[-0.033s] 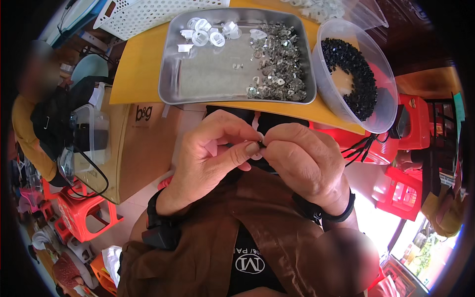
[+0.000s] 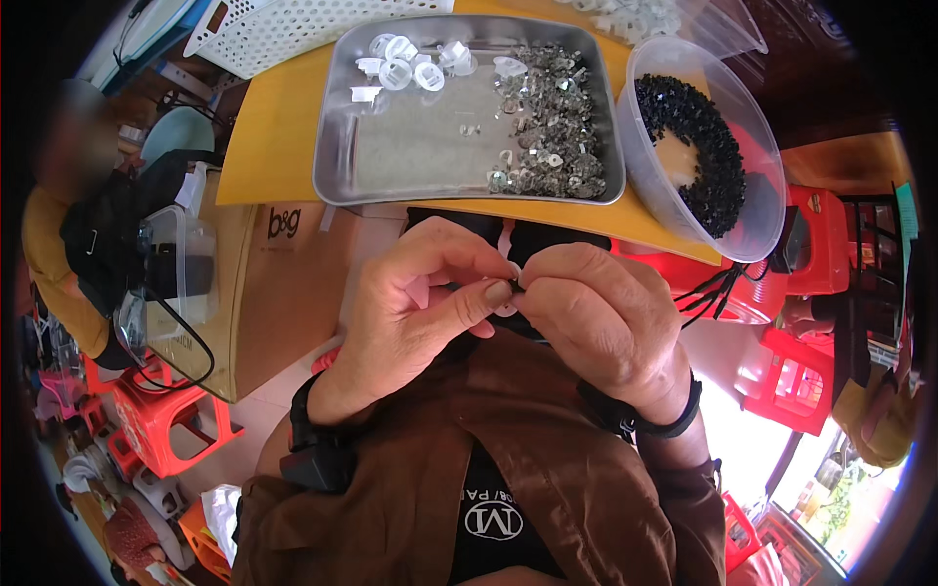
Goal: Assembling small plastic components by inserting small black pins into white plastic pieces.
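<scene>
My left hand [image 2: 430,288] and my right hand [image 2: 606,317] meet fingertip to fingertip in front of my chest, just off the table's near edge. Thumb and forefinger of the left pinch a small whitish plastic piece [image 2: 507,310], mostly covered by the fingers. At the right fingertips, pressed against it, is a tiny black part [image 2: 517,286]; its exact shape is too small to tell. Beyond the hands lies a metal tray [image 2: 410,161], with clear plastic round pieces [image 2: 396,74] at its upper left and a heap of small clear and greyish parts [image 2: 562,137] along its right side.
A clear round tub [image 2: 762,195] of small black parts [image 2: 718,186] stands at the tray's right. A white perforated basket [image 2: 293,34] sits behind, left. Left of me are a cardboard box [image 2: 278,293], a red stool [image 2: 161,420] and another person's yellow-brown sleeve [image 2: 59,264].
</scene>
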Demonstrator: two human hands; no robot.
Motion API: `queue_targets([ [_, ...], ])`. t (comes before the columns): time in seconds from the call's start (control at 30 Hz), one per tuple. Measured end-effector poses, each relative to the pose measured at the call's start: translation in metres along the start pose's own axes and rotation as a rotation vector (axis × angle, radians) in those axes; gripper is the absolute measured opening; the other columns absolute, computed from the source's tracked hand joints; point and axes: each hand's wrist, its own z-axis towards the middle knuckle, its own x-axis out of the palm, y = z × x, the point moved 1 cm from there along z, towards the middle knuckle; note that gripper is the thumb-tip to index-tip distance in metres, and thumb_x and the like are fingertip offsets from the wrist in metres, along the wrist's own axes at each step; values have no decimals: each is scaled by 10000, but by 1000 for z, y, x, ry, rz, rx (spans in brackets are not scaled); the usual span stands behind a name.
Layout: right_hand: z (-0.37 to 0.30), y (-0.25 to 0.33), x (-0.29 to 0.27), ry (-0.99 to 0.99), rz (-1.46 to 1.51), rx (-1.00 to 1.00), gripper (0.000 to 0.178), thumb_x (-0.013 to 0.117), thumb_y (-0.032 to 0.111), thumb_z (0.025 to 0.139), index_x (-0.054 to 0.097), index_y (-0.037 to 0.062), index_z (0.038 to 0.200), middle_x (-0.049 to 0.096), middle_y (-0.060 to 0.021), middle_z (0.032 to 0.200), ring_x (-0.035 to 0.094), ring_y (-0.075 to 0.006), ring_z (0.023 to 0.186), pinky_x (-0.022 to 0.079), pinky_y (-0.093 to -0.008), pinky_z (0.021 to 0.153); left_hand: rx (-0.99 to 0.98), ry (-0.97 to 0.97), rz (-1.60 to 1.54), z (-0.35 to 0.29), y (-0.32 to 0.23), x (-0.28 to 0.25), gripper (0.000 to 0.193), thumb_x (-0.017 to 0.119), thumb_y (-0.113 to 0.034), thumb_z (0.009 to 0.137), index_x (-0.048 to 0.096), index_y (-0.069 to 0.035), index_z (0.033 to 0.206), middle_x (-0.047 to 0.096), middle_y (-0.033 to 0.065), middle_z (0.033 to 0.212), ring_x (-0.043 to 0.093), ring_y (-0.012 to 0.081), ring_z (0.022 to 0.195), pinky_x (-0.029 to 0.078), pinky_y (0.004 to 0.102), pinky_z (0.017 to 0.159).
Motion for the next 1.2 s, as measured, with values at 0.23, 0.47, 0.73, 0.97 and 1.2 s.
queue_targets([
  [0.23,-5,-5,8,-163,169,344,235,748,19,589,625,76,781,595,-42,763,587,-174,631,489,-275,521,-110,13,-159,0,3,1,119,578,-28,870,586,15,981,535,86,1053,592,160,882,567,291,616],
  [0.47,-8,-6,8,-251,108,175,255,759,-6,578,658,77,797,587,-36,752,597,-173,640,484,-269,521,-107,17,-135,0,4,3,146,594,-37,864,578,20,998,542,93,1045,601,176,882,569,309,647],
  [0.73,-5,-4,11,-213,131,129,249,738,-35,593,655,65,806,586,-56,755,605,-192,656,491,-278,536,-119,10,-160,0,4,2,155,612,-45,861,584,22,998,560,81,1005,610,162,861,557,287,659],
  [0.97,-9,-7,12,-249,172,282,275,754,-32,590,677,80,828,600,-53,803,606,-189,679,507,-271,576,-204,-44,-290,-2,3,0,181,610,-101,879,590,-3,1030,625,71,922,618,144,841,558,274,651],
  [1.2,-9,-5,16,-240,184,213,272,748,-57,619,683,48,861,596,-62,843,600,-170,715,484,-259,579,-172,-23,-285,-2,4,0,180,586,-103,895,585,-3,1045,630,77,937,620,149,846,559,278,657],
])
